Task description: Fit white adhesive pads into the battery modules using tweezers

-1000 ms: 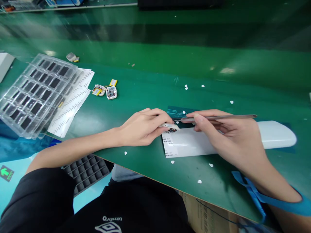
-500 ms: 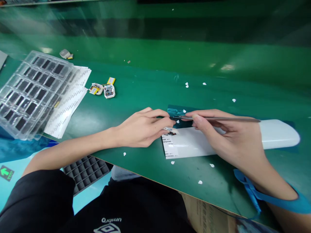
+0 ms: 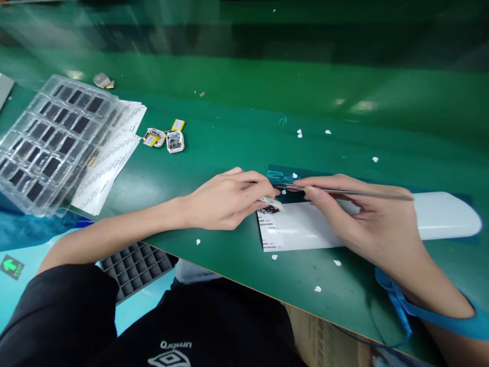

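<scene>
My left hand [image 3: 233, 199] is closed around a small white device housing [image 3: 272, 205] with electronics showing inside; the fingers hide most of it. Between the thumb and fingers of my right hand [image 3: 367, 214] is a pair of metal tweezers [image 3: 355, 192], held almost level. Their tips reach the fingertips of my left hand, and I cannot tell whether they grip anything. Beneath both hands lies a white sheet with printed labels [image 3: 298, 229]. Part of that sheet is covered by my right hand.
Stacked clear plastic trays [image 3: 57, 137] with dark pieces stand at the left on printed sheets [image 3: 109, 173]. Open white housings with yellow batteries [image 3: 164, 138] lie near them. Small white stickers [image 3: 336, 263] are scattered on the green bench [image 3: 214, 137]. A blue wrist strap [image 3: 439, 318] trails a cord.
The view has shifted slightly. The tweezers' rear end has dipped a little, and the housing in my left hand has tilted slightly. Both hands keep their grips.
</scene>
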{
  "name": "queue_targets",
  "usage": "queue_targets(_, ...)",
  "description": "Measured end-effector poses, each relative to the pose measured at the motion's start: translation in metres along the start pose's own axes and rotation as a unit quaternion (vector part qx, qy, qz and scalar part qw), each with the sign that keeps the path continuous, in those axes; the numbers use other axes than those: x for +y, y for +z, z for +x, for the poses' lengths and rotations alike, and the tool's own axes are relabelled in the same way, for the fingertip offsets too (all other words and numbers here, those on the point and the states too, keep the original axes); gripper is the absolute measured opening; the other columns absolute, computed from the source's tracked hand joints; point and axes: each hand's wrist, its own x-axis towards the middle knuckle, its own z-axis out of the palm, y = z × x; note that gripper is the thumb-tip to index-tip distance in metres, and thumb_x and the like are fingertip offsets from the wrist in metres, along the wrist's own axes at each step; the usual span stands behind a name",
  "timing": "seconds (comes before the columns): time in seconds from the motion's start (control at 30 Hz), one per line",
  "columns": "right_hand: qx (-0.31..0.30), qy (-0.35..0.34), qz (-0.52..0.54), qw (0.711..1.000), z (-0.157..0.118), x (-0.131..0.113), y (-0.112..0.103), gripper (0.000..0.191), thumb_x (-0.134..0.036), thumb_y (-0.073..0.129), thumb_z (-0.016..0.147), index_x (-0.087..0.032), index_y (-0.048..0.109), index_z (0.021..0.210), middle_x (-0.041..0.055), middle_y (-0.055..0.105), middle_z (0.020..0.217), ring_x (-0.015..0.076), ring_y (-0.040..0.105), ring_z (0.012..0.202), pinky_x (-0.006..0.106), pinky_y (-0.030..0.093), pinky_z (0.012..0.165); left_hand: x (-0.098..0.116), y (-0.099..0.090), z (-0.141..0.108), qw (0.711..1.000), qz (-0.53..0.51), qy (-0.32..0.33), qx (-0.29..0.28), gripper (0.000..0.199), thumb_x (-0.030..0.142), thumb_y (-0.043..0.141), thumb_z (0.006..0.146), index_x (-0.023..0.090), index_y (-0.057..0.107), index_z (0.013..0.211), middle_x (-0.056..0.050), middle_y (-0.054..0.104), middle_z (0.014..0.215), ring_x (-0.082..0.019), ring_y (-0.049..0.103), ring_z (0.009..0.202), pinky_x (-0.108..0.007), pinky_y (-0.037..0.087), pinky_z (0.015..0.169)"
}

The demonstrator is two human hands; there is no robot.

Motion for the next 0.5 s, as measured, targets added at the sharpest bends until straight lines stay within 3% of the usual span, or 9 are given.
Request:
queue_targets(0.13, -0.004, -0.055, -0.041, 0.998, 0.0005, 0.0006, 0.0018, 0.019, -0.022, 0.072, 0.106, -0.035, 0.084, 0.114, -0.0015, 0.085, 0.107, 0.0244, 0.079, 0.086, 0.042, 0.065, 0.073, -0.0012, -0.0004, 0.0004, 0.999, -0.032, -0.005, 0.004, 0.03, 0.026, 0.039, 0.117, 0.015, 0.062, 0.133, -0.014, 0.075, 0.136, -0.025, 0.07, 0.131, -0.039, 0.048, 0.098)
queue_targets(0.3, 0.009, -0.13, -0.086, 0.988, -0.0032, 0.0032, 0.0044, 0.036, -0.006, 0.07, 0.103, -0.034, 0.081, 0.124, -0.0012, 0.085, 0.103, 0.0219, 0.079, 0.086, 0.036, 0.066, 0.068, -0.0033, -0.0017, 0.0031, 0.993, -0.117, -0.033, 0.001, 0.024, 0.028, 0.042, 0.116, 0.019, 0.064, 0.123, -0.011, 0.077, 0.132, -0.024, 0.068, 0.131, -0.039, 0.049, 0.104)
queue_targets(0.5, 0.028, -0.167, -0.125, 0.978, -0.0061, 0.0042, 0.01, 0.048, 0.001, 0.071, 0.1, -0.036, 0.078, 0.129, -0.0026, 0.085, 0.103, 0.0214, 0.08, 0.083, 0.036, 0.067, 0.067, -0.0036, -0.0006, 0.0048, 0.993, -0.111, -0.031, 0.013, 0.024, 0.027, 0.043, 0.115, 0.017, 0.064, 0.122, -0.013, 0.076, 0.128, -0.025, 0.068, 0.128, -0.039, 0.049, 0.102)
